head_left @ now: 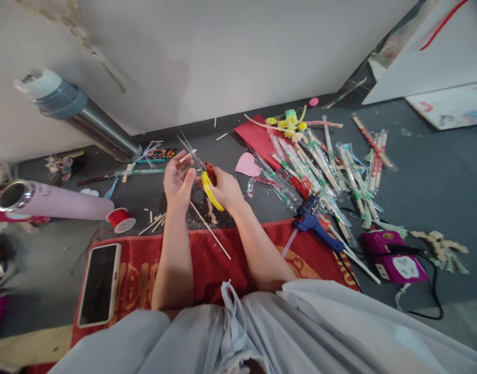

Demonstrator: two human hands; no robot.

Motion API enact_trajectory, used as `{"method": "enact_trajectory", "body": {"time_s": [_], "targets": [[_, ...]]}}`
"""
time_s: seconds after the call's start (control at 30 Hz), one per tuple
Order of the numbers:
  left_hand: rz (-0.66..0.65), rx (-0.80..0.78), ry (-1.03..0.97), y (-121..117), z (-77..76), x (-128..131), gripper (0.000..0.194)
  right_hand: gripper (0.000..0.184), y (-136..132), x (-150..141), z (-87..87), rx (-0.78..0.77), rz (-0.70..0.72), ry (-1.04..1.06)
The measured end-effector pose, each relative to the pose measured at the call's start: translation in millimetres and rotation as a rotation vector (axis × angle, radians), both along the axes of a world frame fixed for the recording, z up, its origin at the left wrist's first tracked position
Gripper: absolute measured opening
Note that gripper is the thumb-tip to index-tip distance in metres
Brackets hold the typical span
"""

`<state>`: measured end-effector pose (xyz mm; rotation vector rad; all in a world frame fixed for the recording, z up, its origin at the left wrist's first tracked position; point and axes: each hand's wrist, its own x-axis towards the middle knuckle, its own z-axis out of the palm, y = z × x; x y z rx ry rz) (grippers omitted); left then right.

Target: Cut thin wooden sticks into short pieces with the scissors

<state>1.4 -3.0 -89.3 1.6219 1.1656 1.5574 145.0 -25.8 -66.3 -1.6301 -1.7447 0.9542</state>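
Note:
My right hand [227, 191] grips a pair of scissors [210, 192] by the yellow handle, with the blades pointing up and to the left. Close by on the left, my left hand [177, 182] pinches a short pale wooden stick [187, 155] between its fingers, right beside the blades. Whether the blades touch the stick I cannot tell. A longer thin stick [210, 230] lies below the hands, partly across the red towel [219, 254]. Several cut sticks [155, 223] rest to the left of my left wrist.
On the left are a pink bottle [63, 200], a metal flask [102, 127], a red ribbon spool [120, 220] and a phone [100, 284]. Wrapped sticks [306, 161], a blue glue gun [316, 223], a pink paper heart [247, 164] and a purple power block [394, 257] lie on the right.

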Motion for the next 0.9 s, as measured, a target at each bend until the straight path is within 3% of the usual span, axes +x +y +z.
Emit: {"method": "enact_trajectory", "body": {"time_s": [0.13,0.3,0.47,0.9], "targets": [[0.291,0.131,0.093,0.7,4.6,-7.2,0.033,0.051,-1.3,-0.7,-5.0,0.095,0.037,-0.037],[0.410,0.240,0.340,-4.5,10.2,-14.7,0.016,0.056,-3.0,-0.8,-9.2,0.157,0.092,-0.057],[0.418,0.255,0.426,-6.8,12.9,-14.7,0.021,0.060,-2.9,0.1,-11.8,0.206,0.121,-0.064],[0.329,0.091,0.242,-8.5,13.4,-13.5,0.026,0.064,-3.8,1.6,-10.2,0.224,0.137,-0.025]]}}
